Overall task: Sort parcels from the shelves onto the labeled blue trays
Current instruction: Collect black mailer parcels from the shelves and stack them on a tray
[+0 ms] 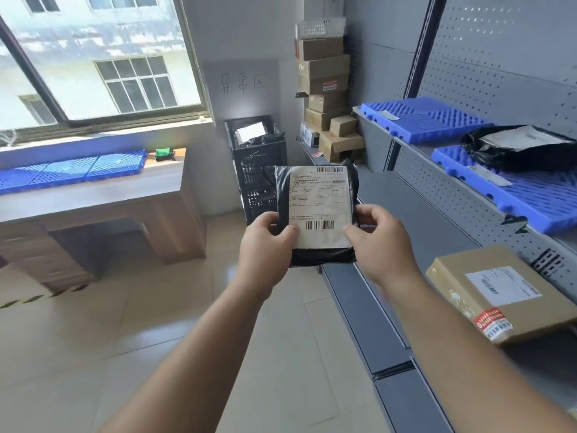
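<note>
1. The black parcel (315, 210) is up in the air in front of the person, between both hands.
2. The left hand (265, 242) grips its lower left edge, with the thumb on the white label (320, 207).
3. The right hand (377, 242) grips its lower right edge, with the thumb on the label too.
4. On the right, a black bag (518, 148) lies on the near blue tray (530, 201).
5. The far blue tray (431, 120) sits on the same shelf.
6. A brown box (499, 295) lies on the lower shelf, beside the right arm.
7. A desk tray (71, 170) lies by the window, well apart from the parcel.
</note>
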`<state>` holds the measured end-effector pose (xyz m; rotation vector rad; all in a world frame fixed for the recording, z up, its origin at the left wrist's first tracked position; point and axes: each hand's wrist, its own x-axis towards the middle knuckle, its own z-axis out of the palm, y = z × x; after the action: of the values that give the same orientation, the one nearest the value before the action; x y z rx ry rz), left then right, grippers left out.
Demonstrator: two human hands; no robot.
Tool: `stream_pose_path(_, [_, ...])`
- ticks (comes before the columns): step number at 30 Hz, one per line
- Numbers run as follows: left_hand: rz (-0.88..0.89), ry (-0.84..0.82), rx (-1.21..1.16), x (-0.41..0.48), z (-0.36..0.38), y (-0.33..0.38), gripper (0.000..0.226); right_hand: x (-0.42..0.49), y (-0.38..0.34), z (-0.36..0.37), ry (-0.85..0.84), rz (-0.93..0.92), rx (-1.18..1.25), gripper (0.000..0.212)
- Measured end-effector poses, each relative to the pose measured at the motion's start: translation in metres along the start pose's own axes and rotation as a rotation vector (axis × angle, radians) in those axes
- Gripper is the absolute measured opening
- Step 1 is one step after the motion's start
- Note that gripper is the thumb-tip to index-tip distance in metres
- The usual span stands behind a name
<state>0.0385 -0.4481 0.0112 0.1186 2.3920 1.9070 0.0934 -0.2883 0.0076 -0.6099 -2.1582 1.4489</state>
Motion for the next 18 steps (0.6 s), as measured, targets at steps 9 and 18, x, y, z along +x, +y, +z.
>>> stream_pose_path(9, [0.052,-0.150,0.026,0.113,0.017,0.015,0.010,0.078,-0.014,0.028,0.161,0.023,-0.033,0.022])
stream_pose_path(18, [0.124,-0.299,0.011,0.178,0.112,0.054,0.016,0.154,-0.002,-0.027,0.309,0.058,-0.019,0.021])
